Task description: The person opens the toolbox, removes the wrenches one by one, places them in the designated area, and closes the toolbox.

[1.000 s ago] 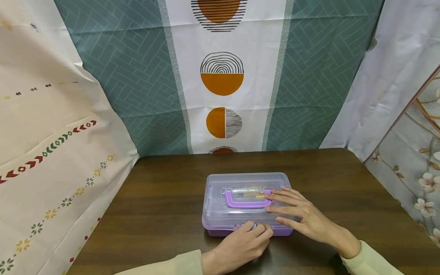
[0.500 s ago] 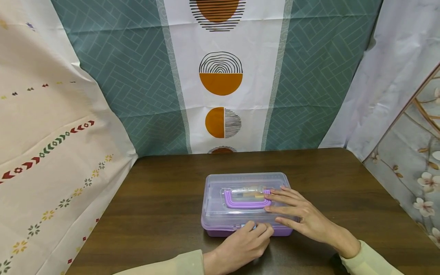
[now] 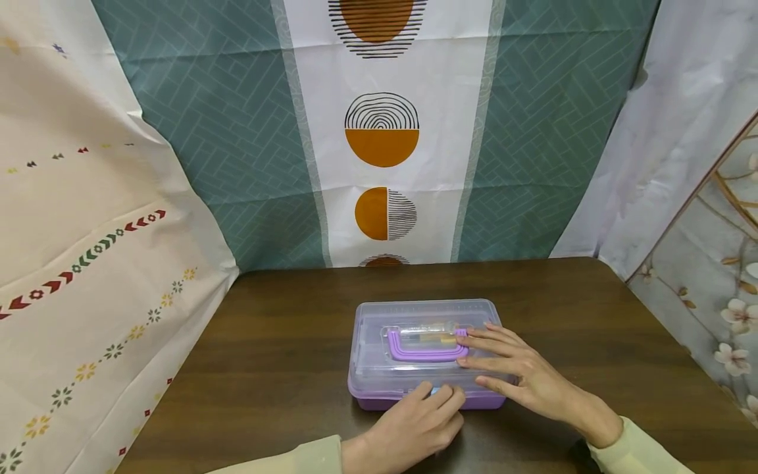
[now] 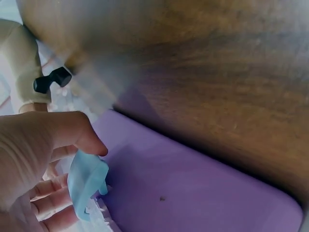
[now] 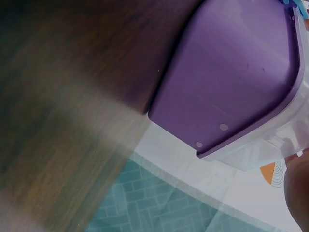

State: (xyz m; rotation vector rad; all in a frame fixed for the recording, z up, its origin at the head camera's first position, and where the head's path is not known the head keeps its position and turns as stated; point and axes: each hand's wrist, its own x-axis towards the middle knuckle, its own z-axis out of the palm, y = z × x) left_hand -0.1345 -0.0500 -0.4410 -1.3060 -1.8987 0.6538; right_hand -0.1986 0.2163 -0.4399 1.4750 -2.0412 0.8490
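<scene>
A plastic box with a purple base (image 4: pixel 193 188) and a clear lid (image 3: pixel 373 368) stands on the table. A purple carry handle (image 3: pixel 426 355) lies folded on the lid. At the box's front edge my left hand (image 3: pixel 411 421) pinches a light blue latch (image 4: pixel 87 181) between thumb and curled fingers. The latch stands tilted outward from the box in the left wrist view. My right hand (image 3: pixel 524 375) rests on the lid's right side with fingers spread, its fingertips by the handle. Small yellowish contents show dimly through the lid.
The dark wooden table (image 3: pixel 278 355) extends around the box on all sides. Behind it hangs a green and white patterned cloth (image 3: pixel 385 217). A cream cloth (image 3: pixel 118 263) hangs at the left and a floral one (image 3: pixel 710 316) at the right.
My left hand has shifted slightly to the left at the box's front edge, still holding the latch. The right hand and the box have stayed in place.
</scene>
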